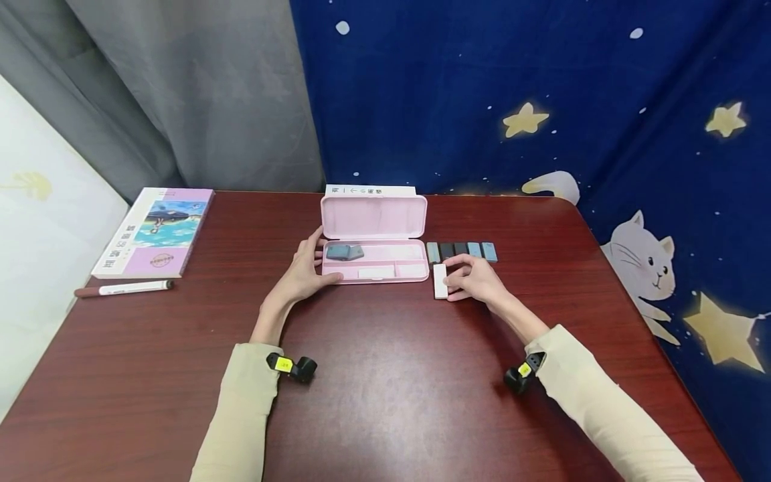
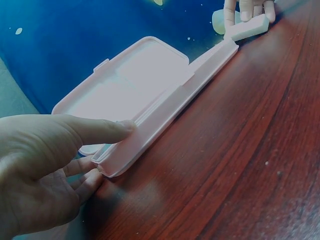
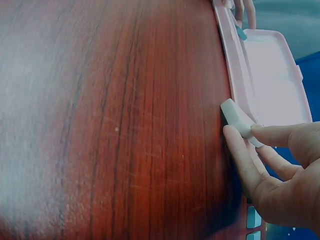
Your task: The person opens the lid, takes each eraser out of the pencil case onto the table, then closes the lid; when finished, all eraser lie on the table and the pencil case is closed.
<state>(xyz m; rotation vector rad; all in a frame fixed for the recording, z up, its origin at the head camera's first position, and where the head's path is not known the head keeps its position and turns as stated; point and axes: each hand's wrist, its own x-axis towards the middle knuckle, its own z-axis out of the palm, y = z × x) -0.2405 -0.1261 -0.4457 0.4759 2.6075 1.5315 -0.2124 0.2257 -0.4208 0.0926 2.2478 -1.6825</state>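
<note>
An open pink pencil case (image 1: 373,218) lies in front of me, its lid tipped back. My left hand (image 1: 303,272) grips its left end, thumb on the front rim (image 2: 125,131) and fingers round the side. Blue-grey erasers (image 1: 338,252) lie in the rear compartment, and a white block (image 1: 376,272) lies in a front one. Just off the case's right end, my right hand (image 1: 482,280) pinches a white eraser (image 3: 235,116) between thumb and fingers. Beyond that hand, several small blue, grey and black erasers (image 1: 460,250) form a row.
At the far left lies a book (image 1: 150,231) with a lilac-and-white cover. A brown-and-white marker (image 1: 129,288) lies in front of it. A white box with printed characters (image 1: 370,190) is behind the lid. Curtains (image 1: 434,100) hang along the table's back edge.
</note>
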